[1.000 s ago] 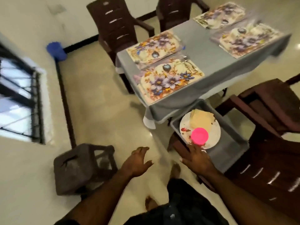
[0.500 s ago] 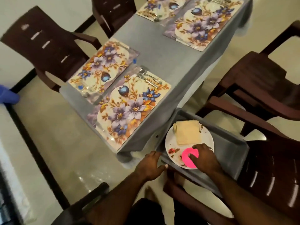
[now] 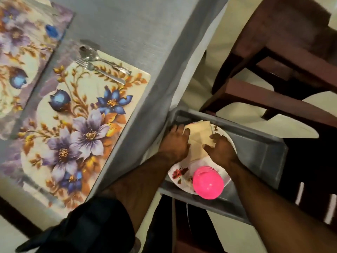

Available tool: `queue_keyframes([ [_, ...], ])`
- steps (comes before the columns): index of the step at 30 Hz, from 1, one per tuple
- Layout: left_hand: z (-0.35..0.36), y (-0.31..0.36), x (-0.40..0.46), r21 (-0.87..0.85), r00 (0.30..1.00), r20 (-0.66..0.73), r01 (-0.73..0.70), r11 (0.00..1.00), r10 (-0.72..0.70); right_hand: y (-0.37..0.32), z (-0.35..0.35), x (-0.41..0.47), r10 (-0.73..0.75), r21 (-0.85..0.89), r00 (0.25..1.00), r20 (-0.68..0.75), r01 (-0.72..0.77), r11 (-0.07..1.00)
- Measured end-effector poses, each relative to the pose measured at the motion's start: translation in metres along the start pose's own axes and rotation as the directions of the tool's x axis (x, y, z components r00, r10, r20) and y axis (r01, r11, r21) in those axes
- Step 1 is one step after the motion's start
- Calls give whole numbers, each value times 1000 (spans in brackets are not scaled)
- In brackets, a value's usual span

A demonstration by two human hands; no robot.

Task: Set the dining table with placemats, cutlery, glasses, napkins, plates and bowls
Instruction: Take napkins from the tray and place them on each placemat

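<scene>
A grey tray [image 3: 264,154] sits on a chair seat beside the table. In it lies a white flowered plate [image 3: 176,175] carrying a stack of beige napkins [image 3: 199,133] and an upside-down pink cup [image 3: 207,182]. My left hand [image 3: 176,143] rests with its fingers on the left edge of the napkins. My right hand [image 3: 219,148] pinches the right side of the stack between thumb and fingers. On the grey table, a floral placemat [image 3: 78,125] holds a fork [image 3: 102,73] and a spoon [image 3: 99,58] at its far end.
A second floral placemat [image 3: 16,57] lies further left on the table. The grey tablecloth [image 3: 164,79] hangs down right next to the tray. A dark brown plastic chair [image 3: 284,70] stands at the upper right, and another chair's back [image 3: 313,189] borders the tray on the right.
My view has closed in on the tray. My right hand left the pink cup and moved onto the napkins. My left hand moved from the tray's rim onto the napkins.
</scene>
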State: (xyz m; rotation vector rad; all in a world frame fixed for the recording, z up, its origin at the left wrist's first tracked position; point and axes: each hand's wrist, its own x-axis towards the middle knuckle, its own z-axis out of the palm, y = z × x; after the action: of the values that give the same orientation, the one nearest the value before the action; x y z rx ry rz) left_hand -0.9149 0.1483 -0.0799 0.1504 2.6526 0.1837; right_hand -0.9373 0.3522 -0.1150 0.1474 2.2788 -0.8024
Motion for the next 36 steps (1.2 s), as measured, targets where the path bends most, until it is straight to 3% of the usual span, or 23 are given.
queue_keyframes([
  [7, 1, -2, 26, 169, 997, -37, 75, 983, -69, 3, 8, 13, 34, 68, 995, -97, -27, 997],
  [14, -3, 1, 18, 48, 990, -129, 67, 997, -60, 7, 8, 11, 32, 77, 992, -122, -23, 997],
  [16, -6, 1, 13, -25, 986, -166, 16, 1000, -20, 7, 6, 8, 31, 93, 988, -153, -16, 996],
  [19, -10, 1, 4, -285, 990, -139, -53, 957, 14, 5, 1, 2, 3, 76, 982, -187, 12, 997],
  [25, -17, -5, -8, -659, 994, -14, 72, 749, -108, -7, -14, -1, -58, 217, 991, -123, 84, 972],
  [30, -21, -18, -4, -729, 976, 50, 182, 659, -214, -3, -27, 0, -45, 396, 994, -95, 79, 915],
  [36, -23, -26, 0, -749, 964, 101, 236, 619, -245, 5, -32, -10, -8, 427, 987, -161, 77, 901],
])
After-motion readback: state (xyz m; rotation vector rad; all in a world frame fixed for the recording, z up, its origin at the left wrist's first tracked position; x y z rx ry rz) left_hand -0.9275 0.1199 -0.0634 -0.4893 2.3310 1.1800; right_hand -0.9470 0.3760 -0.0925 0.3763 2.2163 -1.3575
